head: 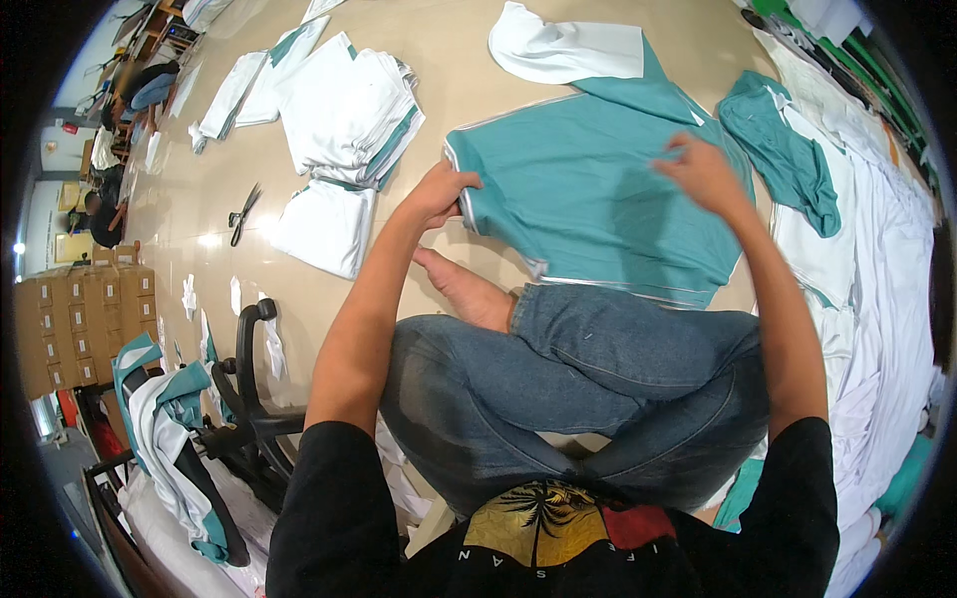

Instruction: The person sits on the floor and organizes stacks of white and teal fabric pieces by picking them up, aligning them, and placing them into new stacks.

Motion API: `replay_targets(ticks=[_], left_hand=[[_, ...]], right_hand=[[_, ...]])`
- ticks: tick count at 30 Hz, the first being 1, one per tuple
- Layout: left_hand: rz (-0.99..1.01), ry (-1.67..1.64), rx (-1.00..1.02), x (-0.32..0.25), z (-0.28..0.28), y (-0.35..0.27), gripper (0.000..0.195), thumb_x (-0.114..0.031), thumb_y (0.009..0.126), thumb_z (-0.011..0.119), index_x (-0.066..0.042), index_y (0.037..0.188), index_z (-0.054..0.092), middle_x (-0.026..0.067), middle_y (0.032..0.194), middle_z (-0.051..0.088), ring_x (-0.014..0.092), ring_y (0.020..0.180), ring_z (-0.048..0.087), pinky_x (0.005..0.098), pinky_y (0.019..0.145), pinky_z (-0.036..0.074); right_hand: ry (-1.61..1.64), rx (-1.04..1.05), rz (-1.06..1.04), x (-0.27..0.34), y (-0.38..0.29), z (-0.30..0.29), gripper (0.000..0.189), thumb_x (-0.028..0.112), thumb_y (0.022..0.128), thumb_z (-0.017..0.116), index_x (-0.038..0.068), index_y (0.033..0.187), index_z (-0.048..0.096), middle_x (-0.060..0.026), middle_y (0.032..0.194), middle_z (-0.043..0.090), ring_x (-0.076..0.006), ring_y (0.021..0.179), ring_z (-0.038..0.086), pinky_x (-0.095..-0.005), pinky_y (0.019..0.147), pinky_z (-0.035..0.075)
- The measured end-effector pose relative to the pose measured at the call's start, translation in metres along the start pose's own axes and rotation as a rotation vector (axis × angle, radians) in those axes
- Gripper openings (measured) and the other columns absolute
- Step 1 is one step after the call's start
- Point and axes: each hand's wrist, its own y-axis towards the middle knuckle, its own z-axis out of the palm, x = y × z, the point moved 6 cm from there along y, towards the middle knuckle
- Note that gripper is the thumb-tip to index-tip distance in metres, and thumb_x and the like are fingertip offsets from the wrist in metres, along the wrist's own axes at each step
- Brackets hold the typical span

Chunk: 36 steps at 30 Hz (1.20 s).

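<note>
A teal and white garment (583, 179) lies spread on the tiled floor before my crossed legs, one white sleeve (576, 52) reaching away at the top. At its left edge, my left hand (441, 193) pinches the white-trimmed hem between thumb and fingers, lifting it slightly. My right hand (699, 172) hovers over the garment's right part, blurred, its fingers partly curled. Nothing shows in the right hand, though the blur hides the fingertips. The hand's shadow falls on the teal cloth below it.
Folded white and teal garments (348, 112) are stacked at the upper left, near black-handled scissors (243, 215). A crumpled teal garment (785, 149) and white cloth (882, 314) lie along the right. On the left stand a black chair (250, 374) and cardboard boxes (90, 321). People sit farther off.
</note>
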Motion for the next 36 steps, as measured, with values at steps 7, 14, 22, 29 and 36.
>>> replay_targets(ticks=[7,14,22,29,36], left_hand=[[0.038,-0.257,0.137,-0.008,0.013,0.011,0.029,0.001,0.095,0.065,-0.002,0.123,0.060,0.0098,0.108,0.067,0.017,0.085,0.071,0.0308,0.069,0.062],[-0.044,-0.364,0.106,0.006,0.008,0.022,0.021,-0.006,0.094,0.072,-0.002,0.111,0.062,0.0092,0.099,0.069,0.021,0.083,0.070,0.0363,0.074,0.062],[0.143,-0.542,0.032,-0.009,-0.016,0.023,0.031,-0.012,0.098,0.071,0.001,0.125,0.062,0.0093,0.108,0.069,0.022,0.090,0.070,0.0414,0.084,0.063],[0.813,-0.643,0.190,-0.166,0.040,-0.148,0.044,-0.008,0.101,0.070,-0.004,0.143,0.055,0.0069,0.106,0.070,0.018,0.085,0.073,0.0331,0.065,0.067],[1.218,-0.550,0.224,-0.270,0.092,-0.306,0.021,-0.010,0.105,0.065,0.001,0.123,0.066,0.0125,0.100,0.074,0.023,0.088,0.077,0.0394,0.070,0.069]], right_hand=[[0.107,-0.245,-0.117,0.235,-0.050,0.110,0.072,0.049,0.080,0.084,0.002,0.126,0.056,-0.0204,0.108,0.069,-0.0403,0.101,0.071,-0.0505,0.085,0.056],[-0.004,-0.335,-0.198,0.220,-0.063,0.134,0.026,0.009,0.080,0.071,0.003,0.103,0.060,-0.0184,0.104,0.070,-0.0460,0.088,0.068,-0.0552,0.075,0.054],[0.056,-0.211,-0.252,0.241,-0.121,0.070,0.029,0.017,0.091,0.067,0.004,0.116,0.069,-0.0212,0.107,0.074,-0.0471,0.096,0.069,-0.0551,0.083,0.055],[0.121,-0.530,-0.344,0.206,-0.187,-0.111,0.034,0.012,0.094,0.064,0.007,0.128,0.070,-0.0224,0.099,0.075,-0.0390,0.085,0.073,-0.0439,0.079,0.055],[0.046,-0.799,-0.345,0.216,-0.265,-0.243,0.024,0.004,0.092,0.063,0.002,0.113,0.075,-0.0175,0.080,0.069,-0.0199,0.073,0.065,-0.0332,0.072,0.050]])
